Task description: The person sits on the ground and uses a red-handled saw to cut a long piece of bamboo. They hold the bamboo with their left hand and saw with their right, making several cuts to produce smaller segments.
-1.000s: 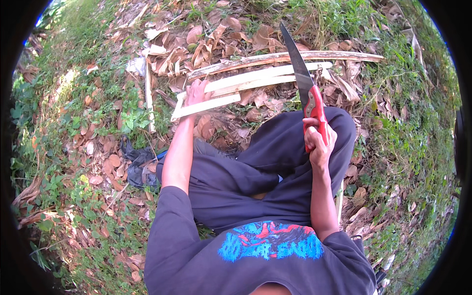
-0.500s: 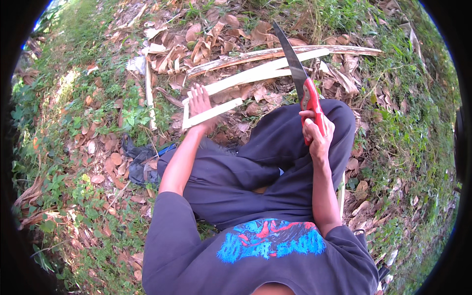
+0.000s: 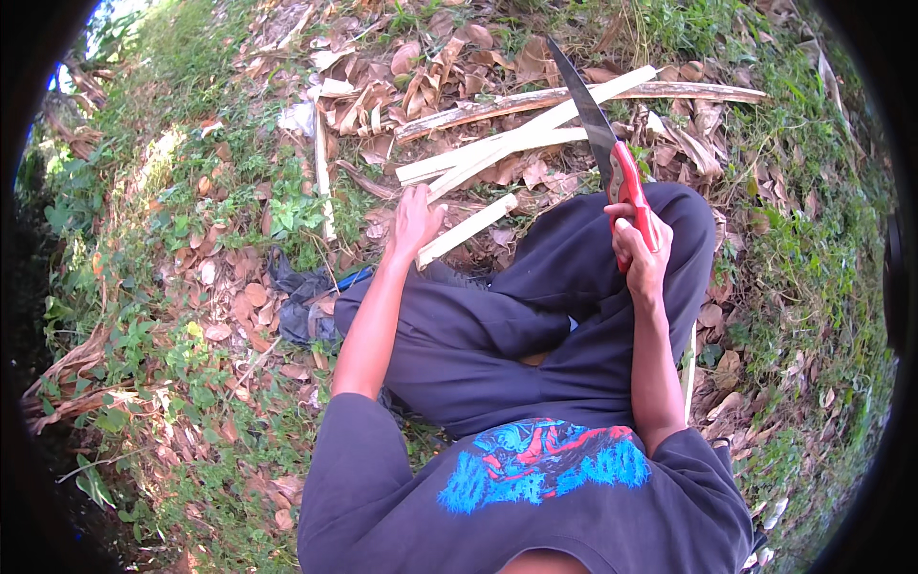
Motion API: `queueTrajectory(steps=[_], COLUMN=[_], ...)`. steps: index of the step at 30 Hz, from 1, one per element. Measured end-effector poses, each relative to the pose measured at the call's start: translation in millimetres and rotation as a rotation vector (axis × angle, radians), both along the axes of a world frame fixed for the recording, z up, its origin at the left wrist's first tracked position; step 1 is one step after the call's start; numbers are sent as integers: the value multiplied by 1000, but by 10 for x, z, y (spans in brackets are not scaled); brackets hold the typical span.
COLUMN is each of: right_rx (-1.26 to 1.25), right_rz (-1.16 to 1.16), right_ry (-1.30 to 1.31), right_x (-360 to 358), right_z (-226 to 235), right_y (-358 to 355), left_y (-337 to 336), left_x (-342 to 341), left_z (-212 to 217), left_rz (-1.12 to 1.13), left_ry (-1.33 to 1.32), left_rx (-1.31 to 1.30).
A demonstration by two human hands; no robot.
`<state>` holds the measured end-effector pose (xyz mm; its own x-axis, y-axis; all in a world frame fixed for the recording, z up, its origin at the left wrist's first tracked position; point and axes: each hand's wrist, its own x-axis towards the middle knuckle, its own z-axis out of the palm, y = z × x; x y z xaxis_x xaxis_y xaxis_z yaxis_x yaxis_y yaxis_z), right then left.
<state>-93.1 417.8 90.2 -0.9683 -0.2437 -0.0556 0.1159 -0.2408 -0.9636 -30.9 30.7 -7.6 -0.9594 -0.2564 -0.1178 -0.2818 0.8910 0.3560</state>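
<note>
My right hand [image 3: 639,244] is wrapped around the red handle of a hand saw [image 3: 628,182], its dark blade pointing up and away to the left. At the far side of my left knee, my left hand [image 3: 417,222] is closed on the near end of a long pale wooden strip [image 3: 545,124]. That strip slants away to the right, lying across another pale strip [image 3: 445,167]. Beside the hand, nearer my leg, lies a short pale strip [image 3: 469,230] of wood. My left fingertips are partly hidden.
A longer bark-edged stick [image 3: 708,90] lies beyond the strips. Left of them are a thin upright-lying strip [image 3: 323,177], a whitish scrap [image 3: 298,119] and a dark crumpled plastic bag [image 3: 298,311]. Dry leaves [image 3: 469,57] and grass cover the ground around my crossed legs.
My left hand has gone from lying flat over the strips to closing on the long strip's end. The long strip now slants more steeply, and the short one lies apart. The saw stays held up.
</note>
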Motion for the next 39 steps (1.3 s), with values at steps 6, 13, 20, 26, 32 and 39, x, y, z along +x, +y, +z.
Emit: queueTrajectory(steps=[6, 13, 20, 26, 32, 39], right_rx=[40, 48, 13, 26, 124, 314], right_rz=[-28, -19, -53, -59, -26, 36], right_ry=[4, -6, -7, 43, 54, 61], right_x=[18, -17, 7, -49, -14, 235], right_z=[25, 11, 40, -7, 0, 154], right_y=[-12, -20, -34, -86, -127, -558], left_y=[-235, -451, -891, -837, -630, -596], left_x=[-213, -496, -655, -707, -769, -909], left_z=[-460, -250, 102, -364, -606, -600], left_rz=[-108, -158, -214, -119, -69, -131], left_ry=[72, 236, 282, 262, 395, 322], left_rx=[-167, -131, -80, -44, -165, -202])
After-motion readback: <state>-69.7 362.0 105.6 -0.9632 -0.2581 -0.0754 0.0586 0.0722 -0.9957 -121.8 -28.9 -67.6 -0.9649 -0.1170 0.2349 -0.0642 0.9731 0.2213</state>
